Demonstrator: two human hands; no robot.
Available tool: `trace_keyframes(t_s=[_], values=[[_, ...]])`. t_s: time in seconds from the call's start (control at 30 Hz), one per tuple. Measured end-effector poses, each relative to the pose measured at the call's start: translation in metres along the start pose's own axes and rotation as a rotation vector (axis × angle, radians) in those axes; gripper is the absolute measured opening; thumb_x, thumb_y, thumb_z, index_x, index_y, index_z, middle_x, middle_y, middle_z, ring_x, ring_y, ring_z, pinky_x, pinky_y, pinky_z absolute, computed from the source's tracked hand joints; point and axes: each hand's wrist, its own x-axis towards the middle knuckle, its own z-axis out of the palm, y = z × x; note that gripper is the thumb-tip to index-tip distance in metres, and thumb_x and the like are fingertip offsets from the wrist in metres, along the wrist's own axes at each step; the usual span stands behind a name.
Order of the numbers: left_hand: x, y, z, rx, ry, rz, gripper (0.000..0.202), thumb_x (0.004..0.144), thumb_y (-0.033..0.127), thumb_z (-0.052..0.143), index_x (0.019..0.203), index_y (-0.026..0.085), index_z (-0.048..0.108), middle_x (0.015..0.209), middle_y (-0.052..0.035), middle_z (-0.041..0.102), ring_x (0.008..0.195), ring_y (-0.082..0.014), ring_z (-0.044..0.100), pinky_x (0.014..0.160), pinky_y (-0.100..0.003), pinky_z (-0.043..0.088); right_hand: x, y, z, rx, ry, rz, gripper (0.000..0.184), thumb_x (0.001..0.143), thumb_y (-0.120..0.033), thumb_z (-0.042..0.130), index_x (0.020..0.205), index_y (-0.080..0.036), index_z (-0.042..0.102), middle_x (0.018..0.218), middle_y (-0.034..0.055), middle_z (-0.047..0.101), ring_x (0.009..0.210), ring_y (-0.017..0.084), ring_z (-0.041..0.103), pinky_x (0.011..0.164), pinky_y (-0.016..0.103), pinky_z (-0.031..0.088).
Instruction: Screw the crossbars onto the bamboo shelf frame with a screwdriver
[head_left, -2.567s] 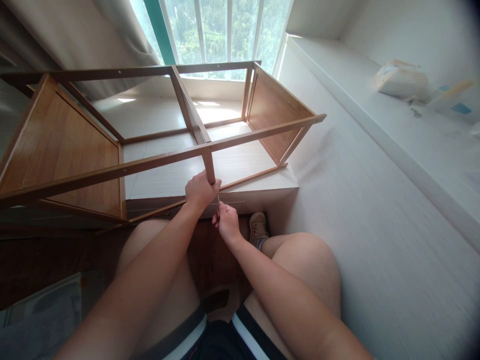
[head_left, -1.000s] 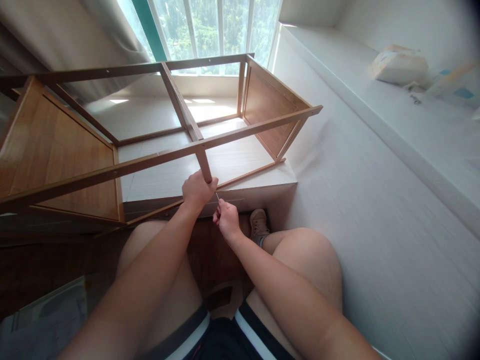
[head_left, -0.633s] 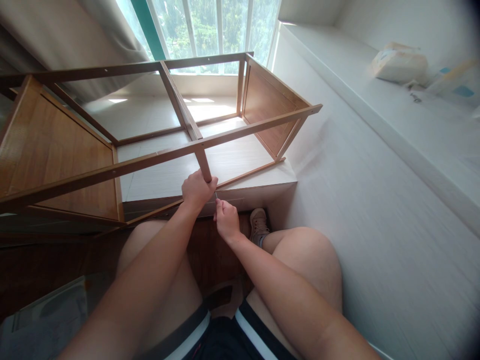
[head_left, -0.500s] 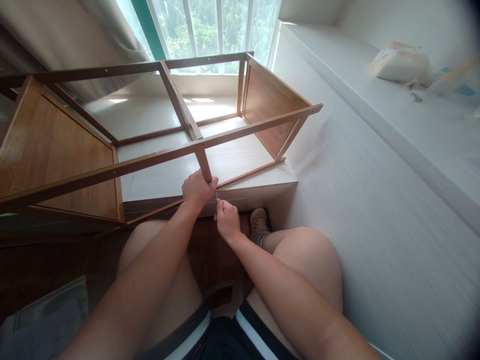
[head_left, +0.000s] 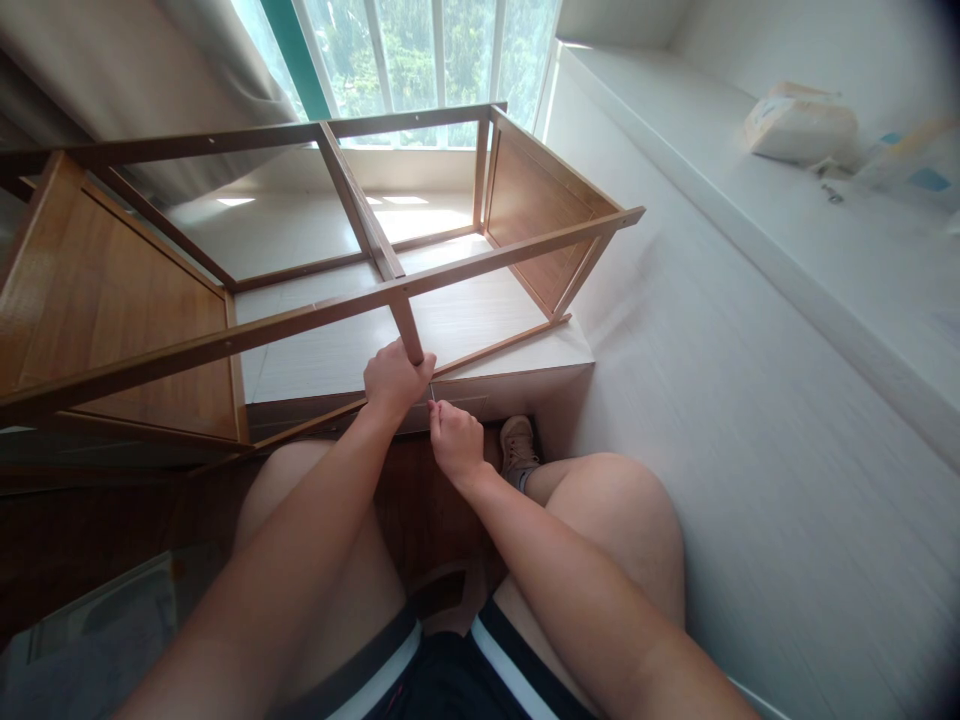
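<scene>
Left hand: your left hand [head_left: 391,380] is closed around the near end of the post [head_left: 406,328], with the fingers wrapped firmly on the wood. It is a little to 11 o'clock of the picture's centre.

Right hand: your right hand [head_left: 454,442] is just at 4 o'clock of the left one, nearly touching it. Its thumb and fingers are pinched together on a thin tool [head_left: 432,393].

Tool: only a short metal piece shows between the two hands, and it points to 12 o'clock, toward the post's end. It is too small for you to tell its kind, or whether its tip touches the wood.

Post: it is the middle bar of the rack [head_left: 135,290]. It runs from the far rail at 11 o'clock down to your left hand and crosses the near rail on the way.

Rack: it lies on its side on a pale platform [head_left: 495,345], with one wood panel at the 9 o'clock end and one at the 1 o'clock end. Between them you see only rails.

Legs: your knees are at 6 o'clock, under both forearms. A shoe [head_left: 516,447] is just at 3 o'clock of the right hand, below the platform's edge.

Background: a window [head_left: 420,50] is at 12 o'clock, with a curtain [head_left: 150,70] at 10 o'clock. A white ledge [head_left: 750,220] at 2 o'clock carries a pack [head_left: 799,120].
</scene>
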Motion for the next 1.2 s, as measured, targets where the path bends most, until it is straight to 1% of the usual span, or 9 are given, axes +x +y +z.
trace_keyframes(t_s=[0.2, 0.33, 0.4, 0.53, 0.63, 0.73, 0.83, 1.0, 1.2], values=[[-0.001, 0.002, -0.001, -0.003, -0.015, -0.012, 0.047, 0.088, 0.049, 0.033, 0.101, 0.019, 0.068, 0.099, -0.0136, 0.071, 0.094, -0.0328, 0.065, 0.080, -0.038, 0.047, 0.003, 0.006, 0.003, 0.069, 0.021, 0.019, 0.032, 0.100, -0.039, 0.045, 0.077, -0.020, 0.056, 0.076, 0.0101, 0.068, 0.072, 0.021, 0.063, 0.061, 0.026, 0.032], [-0.001, 0.002, -0.002, -0.010, -0.021, -0.016, 0.048, 0.088, 0.048, 0.033, 0.101, 0.019, 0.068, 0.099, -0.0136, 0.071, 0.095, -0.0326, 0.065, 0.082, -0.038, 0.046, 0.004, 0.008, 0.003, 0.223, 0.020, 0.082, 0.030, 0.098, -0.038, 0.049, 0.074, -0.021, 0.053, 0.073, 0.0083, 0.065, 0.074, 0.021, 0.062, 0.064, 0.027, 0.035], [-0.001, 0.002, -0.002, -0.015, -0.021, -0.016, 0.047, 0.088, 0.048, 0.033, 0.101, 0.019, 0.068, 0.099, -0.0136, 0.071, 0.095, -0.0325, 0.065, 0.082, -0.038, 0.046, 0.004, 0.008, 0.004, 0.340, 0.003, 0.118, 0.034, 0.098, -0.039, 0.049, 0.068, -0.021, 0.051, 0.067, 0.0063, 0.062, 0.071, 0.020, 0.061, 0.063, 0.027, 0.036], [-0.001, 0.002, -0.001, -0.023, -0.015, -0.010, 0.047, 0.088, 0.048, 0.033, 0.102, 0.019, 0.068, 0.099, -0.0137, 0.071, 0.095, -0.0325, 0.065, 0.083, -0.038, 0.046, 0.004, 0.003, 0.009, 0.657, -0.088, 0.196, 0.047, 0.099, -0.049, 0.038, 0.060, -0.023, 0.041, 0.052, 0.0009, 0.052, 0.053, 0.016, 0.054, 0.054, 0.026, 0.037], [-0.001, 0.001, 0.000, -0.026, -0.008, -0.004, 0.047, 0.088, 0.047, 0.034, 0.102, 0.019, 0.068, 0.099, -0.0138, 0.071, 0.095, -0.0327, 0.065, 0.082, -0.038, 0.046, 0.004, -0.003, 0.013, 0.921, -0.193, 0.279, 0.048, 0.098, -0.056, 0.026, 0.063, -0.024, 0.033, 0.048, -0.0026, 0.046, 0.040, 0.013, 0.044, 0.042, 0.024, 0.032], [0.000, 0.000, 0.000, -0.023, 0.000, 0.000, 0.047, 0.088, 0.048, 0.034, 0.102, 0.019, 0.068, 0.099, -0.0137, 0.071, 0.094, -0.0331, 0.065, 0.080, -0.038, 0.046, 0.002, -0.008, 0.011, 1.148, -0.291, 0.338, 0.046, 0.094, -0.060, 0.027, 0.065, -0.025, 0.028, 0.050, -0.0044, 0.044, 0.039, 0.012, 0.042, 0.039, 0.023, 0.030], [0.000, 0.000, 0.001, -0.017, 0.003, 0.000, 0.048, 0.088, 0.049, 0.033, 0.101, 0.018, 0.068, 0.098, -0.0138, 0.071, 0.093, -0.0334, 0.065, 0.079, -0.038, 0.046, 0.001, -0.010, 0.005, 1.312, -0.367, 0.371, 0.044, 0.093, -0.058, 0.033, 0.066, -0.024, 0.026, 0.053, -0.0052, 0.040, 0.043, 0.011, 0.040, 0.041, 0.022, 0.032], [0.000, 0.001, 0.001, -0.009, -0.004, -0.008, 0.049, 0.088, 0.048, 0.033, 0.101, 0.018, 0.068, 0.097, -0.0140, 0.071, 0.093, -0.0328, 0.065, 0.079, -0.038, 0.046, 0.000, -0.010, 0.000, 1.449, -0.404, 0.409, 0.043, 0.092, -0.055, 0.038, 0.065, -0.024, 0.027, 0.053, -0.0050, 0.038, 0.044, 0.011, 0.037, 0.041, 0.021, 0.030], [-0.001, 0.001, 0.000, -0.004, -0.004, -0.011, 0.050, 0.088, 0.049, 0.032, 0.103, 0.018, 0.068, 0.099, -0.0143, 0.071, 0.094, -0.0328, 0.065, 0.079, -0.037, 0.046, -0.001, -0.009, 0.010, 1.459, -0.304, 0.423, 0.042, 0.092, -0.054, 0.039, 0.065, -0.024, 0.028, 0.048, -0.0062, 0.040, 0.038, 0.010, 0.033, 0.038, 0.021, 0.025]])
